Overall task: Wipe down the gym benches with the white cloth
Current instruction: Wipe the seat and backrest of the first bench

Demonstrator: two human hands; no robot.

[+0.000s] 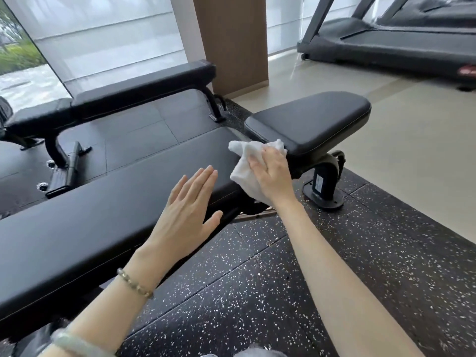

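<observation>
1. Grip: the right hand [270, 173] lies palm-down on the white cloth [246, 161], fingers curled over the bunched fabric and pressing it onto the near bench.
2. The cloth sits at the gap between the two cushions. The long back pad [103, 228] runs off to the left of the grip, and the seat pad [309, 122] lies just beyond it to the right.
3. Loose corners of cloth stick out ahead of the fingers and below the wrist, so only part of the fabric is actually held.
4. The left hand [190, 202] is spread flat with straight fingers and holds nothing. It is near the grip, over the back pad's front edge; whether it rests on the pad or hovers just above it is hard to tell from this angle.
5. Risk: a trailing corner could drop into the gap and snag on the frame beneath if the wipe drags across it.
6. Risk: bunched cloth covers a narrow strip, so a fast pass would probably leave the pad edges and the seam unwiped.
7. Risk: the seat pad beyond the grip could be skipped, as could the second bench [144, 83], well apart behind it.
</observation>
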